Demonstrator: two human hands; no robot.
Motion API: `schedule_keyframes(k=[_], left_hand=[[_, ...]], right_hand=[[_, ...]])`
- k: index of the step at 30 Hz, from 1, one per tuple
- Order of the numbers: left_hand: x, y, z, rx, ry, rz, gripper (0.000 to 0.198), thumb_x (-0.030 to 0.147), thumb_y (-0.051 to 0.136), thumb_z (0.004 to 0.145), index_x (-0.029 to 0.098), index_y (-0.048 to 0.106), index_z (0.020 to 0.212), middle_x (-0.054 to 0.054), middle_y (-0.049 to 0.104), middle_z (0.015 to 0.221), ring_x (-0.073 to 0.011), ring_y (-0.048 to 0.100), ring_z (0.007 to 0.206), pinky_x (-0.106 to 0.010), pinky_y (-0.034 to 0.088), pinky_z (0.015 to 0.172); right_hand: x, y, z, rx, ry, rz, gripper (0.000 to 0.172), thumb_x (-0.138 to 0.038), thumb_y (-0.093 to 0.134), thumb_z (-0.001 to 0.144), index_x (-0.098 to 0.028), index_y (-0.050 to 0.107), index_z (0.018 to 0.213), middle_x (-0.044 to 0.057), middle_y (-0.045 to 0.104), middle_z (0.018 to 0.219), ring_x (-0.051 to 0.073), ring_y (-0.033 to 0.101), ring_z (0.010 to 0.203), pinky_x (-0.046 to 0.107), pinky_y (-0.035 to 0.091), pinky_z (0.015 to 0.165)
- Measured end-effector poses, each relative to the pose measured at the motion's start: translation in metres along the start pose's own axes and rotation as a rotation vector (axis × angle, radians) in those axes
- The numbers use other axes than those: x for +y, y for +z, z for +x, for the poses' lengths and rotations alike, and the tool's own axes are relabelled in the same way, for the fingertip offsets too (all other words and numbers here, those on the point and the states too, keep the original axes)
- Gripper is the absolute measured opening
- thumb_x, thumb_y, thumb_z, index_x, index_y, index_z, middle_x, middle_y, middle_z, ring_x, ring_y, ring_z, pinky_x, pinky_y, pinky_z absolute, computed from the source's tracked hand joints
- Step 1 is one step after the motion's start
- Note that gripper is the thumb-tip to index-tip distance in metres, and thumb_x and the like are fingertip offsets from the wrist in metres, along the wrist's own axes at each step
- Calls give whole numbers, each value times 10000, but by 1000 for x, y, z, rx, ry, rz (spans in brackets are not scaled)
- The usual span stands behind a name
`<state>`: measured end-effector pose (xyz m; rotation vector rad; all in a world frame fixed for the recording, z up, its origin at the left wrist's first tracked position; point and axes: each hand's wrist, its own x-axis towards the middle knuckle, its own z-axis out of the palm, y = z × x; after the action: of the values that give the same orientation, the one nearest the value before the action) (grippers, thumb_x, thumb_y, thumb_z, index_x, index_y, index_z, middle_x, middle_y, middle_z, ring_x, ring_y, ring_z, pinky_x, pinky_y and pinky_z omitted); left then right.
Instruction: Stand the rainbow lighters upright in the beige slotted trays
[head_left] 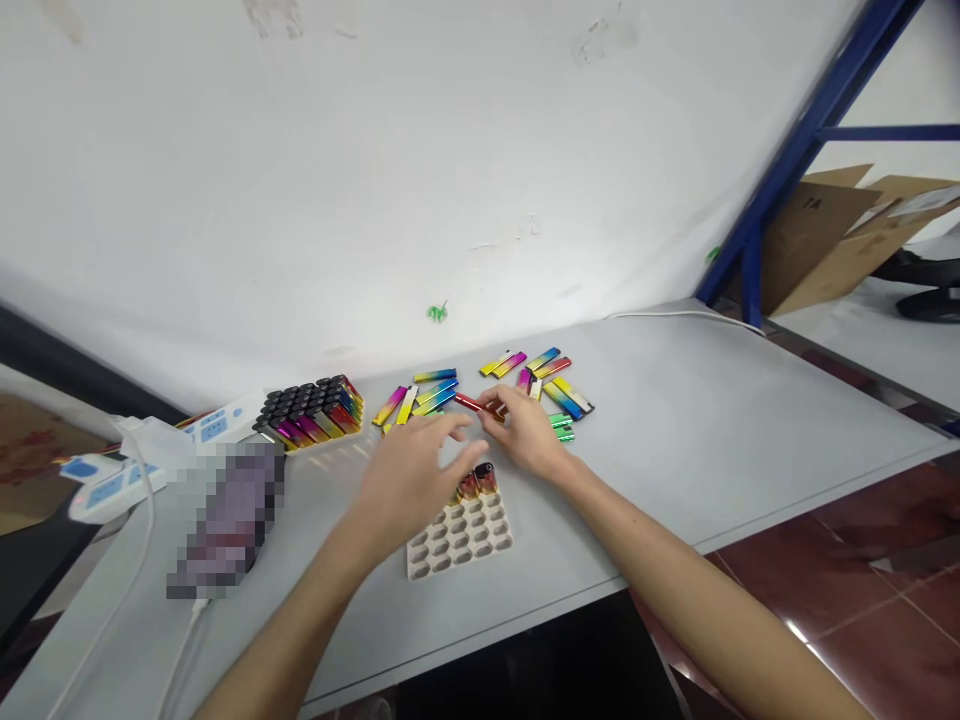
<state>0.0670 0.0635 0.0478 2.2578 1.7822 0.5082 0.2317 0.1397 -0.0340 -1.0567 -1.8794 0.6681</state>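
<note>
My right hand [523, 428] pinches a red lighter [469, 402] that lies low over the table, its far end hidden by my fingers. Slightly blurred, my left hand [415, 475] hovers over a pale slotted tray [460, 540] with thumb and fingers apart and nothing visible between them. A few lighters [487, 480] stand upright in the tray's back row, partly covered by that hand; its front slots show bare. Loose lighters in shiny colours lie beyond my hands, one group [436, 393] to the left and another [564, 396] to the right.
A block of upright lighters with black tops [311, 410] stands at the left. Near it are a power strip [120, 490] with cables and a blurred-out device [232, 520] on a white cord. A wall closes the back; a blue frame [795, 150] and cardboard box [832, 235] stand right.
</note>
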Motion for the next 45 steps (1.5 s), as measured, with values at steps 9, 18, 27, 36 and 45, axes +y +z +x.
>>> schedule_keyframes(k=[9,18,27,36,45], left_hand=[[-32,1,23,88,-189,-540,315,477,651,804,216,718,966,-38,703,863,-170,601,688,-247,431,548],[-57,15,15,275,-230,-1387,97,306,529,877,222,480,880,40,605,762,-120,583,591,-289,517,599],[-68,27,18,244,-458,-1500,613,674,360,876,158,558,610,19,420,492,-78,352,363,-218,231,356],[-68,29,19,262,-536,-1449,328,456,478,830,201,489,623,57,358,401,-74,279,323,-198,195,368],[-63,22,20,251,-565,-1449,224,339,457,799,208,439,618,60,347,400,-77,269,326,-189,183,367]], right_hand=[[-13,3,-3,-126,55,543,182,-350,568,921,-226,569,1054,38,717,1016,159,693,928,310,551,828],[-6,-4,-4,30,3,-446,240,-381,527,952,-204,677,1012,104,697,1035,292,569,1050,470,419,937],[5,0,-5,-119,42,-530,268,-386,526,955,-197,670,1078,98,681,1137,268,566,1110,463,320,1011],[0,1,-4,-175,62,-330,218,-373,523,958,-229,661,1046,57,691,1157,238,581,1147,421,319,1017],[1,2,-5,-179,48,-335,216,-370,519,957,-236,665,1040,57,695,1139,242,585,1130,425,327,1006]])
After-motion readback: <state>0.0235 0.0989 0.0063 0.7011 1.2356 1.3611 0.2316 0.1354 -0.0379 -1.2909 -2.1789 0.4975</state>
